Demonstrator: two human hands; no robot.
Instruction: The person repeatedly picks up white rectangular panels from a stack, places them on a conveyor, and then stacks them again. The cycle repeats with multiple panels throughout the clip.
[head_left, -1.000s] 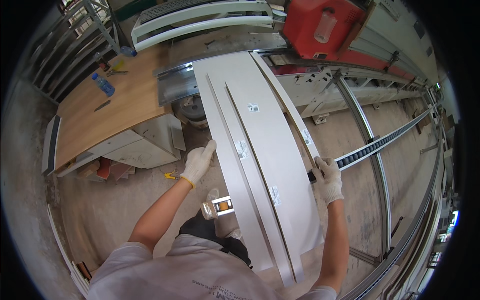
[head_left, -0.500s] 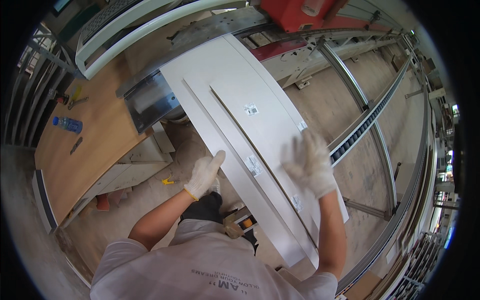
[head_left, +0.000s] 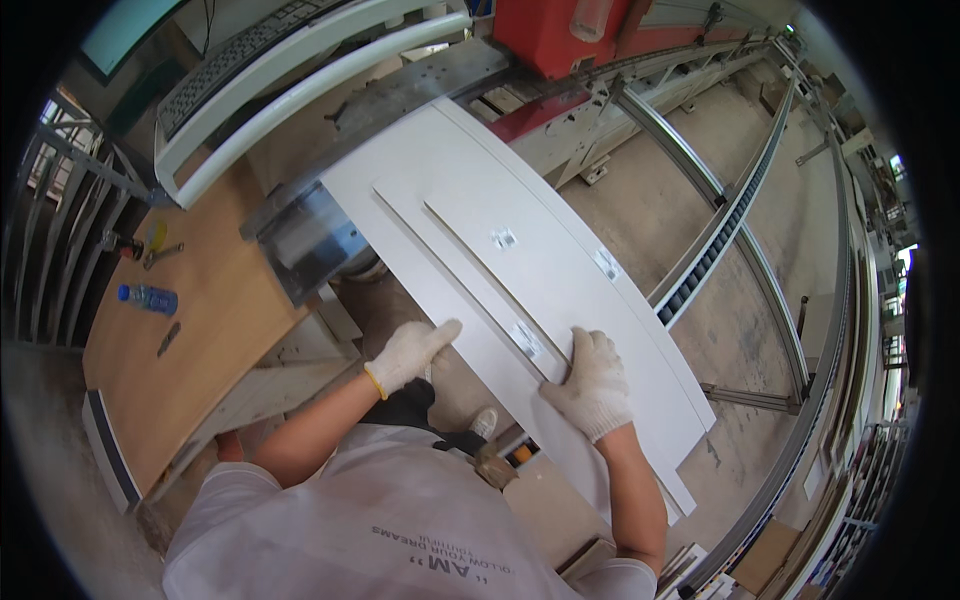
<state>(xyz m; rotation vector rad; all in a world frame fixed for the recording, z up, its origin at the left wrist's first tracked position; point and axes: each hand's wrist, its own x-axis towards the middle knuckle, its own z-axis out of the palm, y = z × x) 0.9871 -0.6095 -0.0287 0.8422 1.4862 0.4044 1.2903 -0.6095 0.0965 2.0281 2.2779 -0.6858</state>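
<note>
White flat panels [head_left: 480,160] lie stacked in steps in front of me, with small printed labels [head_left: 526,340] on them. My left hand [head_left: 408,357], in a white knit glove with a yellow cuff, is closed at the stack's left edge; its thumb side overlaps the panel, while its other fingertips are hidden. Across the stepped edge of the upper panel rests my right hand [head_left: 590,385], also gloved. Its fingers lie forward on the white surface, and the thumb stands apart to the left.
To the left, a wood-topped table [head_left: 215,340] carries a blue-capped bottle [head_left: 150,298] and small tools. Beyond the stack stand a red machine housing [head_left: 545,40] and a white rail [head_left: 320,90]. A roller track [head_left: 725,230] and metal frame run along the right.
My right hand, blurred over the panels' right side before, has come left and down onto the stepped edge. My left hand stays at the left edge. The whole view has shifted slightly.
</note>
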